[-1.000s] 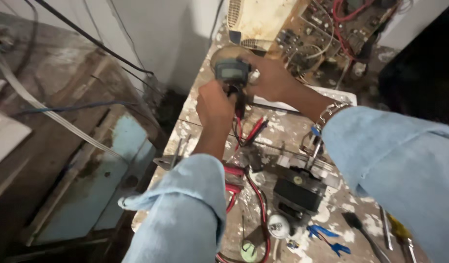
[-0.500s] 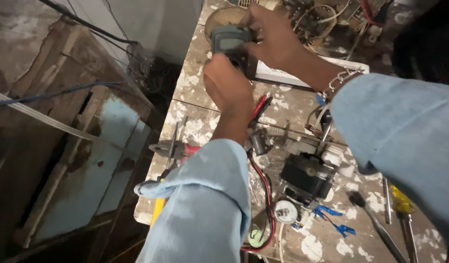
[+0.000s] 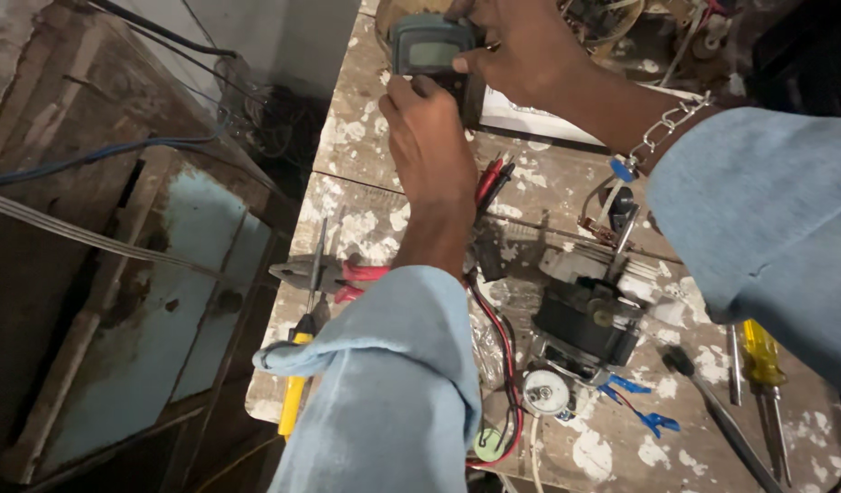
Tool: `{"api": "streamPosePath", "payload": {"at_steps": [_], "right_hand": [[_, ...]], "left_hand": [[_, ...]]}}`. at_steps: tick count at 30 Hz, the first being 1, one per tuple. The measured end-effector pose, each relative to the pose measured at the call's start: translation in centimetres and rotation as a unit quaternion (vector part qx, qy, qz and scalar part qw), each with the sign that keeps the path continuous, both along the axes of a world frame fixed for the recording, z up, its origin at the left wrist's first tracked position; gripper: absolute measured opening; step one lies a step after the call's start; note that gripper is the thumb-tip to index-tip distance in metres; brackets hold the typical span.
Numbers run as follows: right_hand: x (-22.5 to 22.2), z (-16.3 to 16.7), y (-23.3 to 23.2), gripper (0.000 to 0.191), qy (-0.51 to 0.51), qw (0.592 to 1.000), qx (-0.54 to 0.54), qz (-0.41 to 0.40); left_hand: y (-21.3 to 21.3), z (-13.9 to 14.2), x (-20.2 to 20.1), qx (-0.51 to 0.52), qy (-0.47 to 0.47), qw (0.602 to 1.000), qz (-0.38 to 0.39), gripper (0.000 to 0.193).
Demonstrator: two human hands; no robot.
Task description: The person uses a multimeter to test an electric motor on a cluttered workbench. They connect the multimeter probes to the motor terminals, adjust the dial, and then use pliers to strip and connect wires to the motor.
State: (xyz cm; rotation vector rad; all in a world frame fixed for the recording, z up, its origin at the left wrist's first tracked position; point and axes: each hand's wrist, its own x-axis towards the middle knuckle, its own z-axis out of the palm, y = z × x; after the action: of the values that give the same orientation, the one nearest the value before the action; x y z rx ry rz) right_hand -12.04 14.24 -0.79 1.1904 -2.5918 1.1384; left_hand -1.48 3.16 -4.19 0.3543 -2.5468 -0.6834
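Gripping a grey multimeter point(image 3: 431, 55) at the counter's point(image 3: 365, 196) far edge, head view: right hand point(image 3: 521, 50) clasps its right side, left hand point(image 3: 429, 137) pinches its lower end. Red and black probes point(image 3: 491, 183) sit by the left wrist; small motor point(image 3: 585, 324), yellow screwdriver point(image 3: 297, 379) nearer.

Both arms extended forward, sleeves pale blue. Left hand point(image 3: 429, 137) fingers curled, knuckles up. Right hand point(image 3: 521, 50) closed in grip, wrist bent inward.
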Motion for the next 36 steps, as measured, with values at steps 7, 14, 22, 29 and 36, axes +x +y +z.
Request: {"api": "streamPosePath", "payload": {"at_steps": [7,14,22,29,36], "right_hand": [[0.6,0.9,0.0,0.041,-0.022,0.998,0.051,-0.028],[1.5,2.0,-0.6,0.042,-0.023,0.999,-0.012,0.031],[3.4,1.7,0.0,0.054,0.063,0.995,0.026,-0.074],[4.1,0.9,4.9,0.018,-0.036,0.977,0.181,-0.104],[8.1,-1.0,4.9,0.031,-0.12,0.922,0.366,-0.025]], "left_hand": [[0.1,-1.6,-0.4,-0.038,0.039,0.999,-0.006,0.036],[-3.0,-0.7,0.9,0.077,0.063,0.992,-0.078,0.032],[-6.4,0.1,3.5,0.237,-0.049,0.965,-0.105,0.02],[-7.3,1.7,6.4,0.251,-0.168,0.948,-0.098,0.022],[-6.6,1.9,9.4,0.098,-0.325,0.913,-0.225,0.031]]}}
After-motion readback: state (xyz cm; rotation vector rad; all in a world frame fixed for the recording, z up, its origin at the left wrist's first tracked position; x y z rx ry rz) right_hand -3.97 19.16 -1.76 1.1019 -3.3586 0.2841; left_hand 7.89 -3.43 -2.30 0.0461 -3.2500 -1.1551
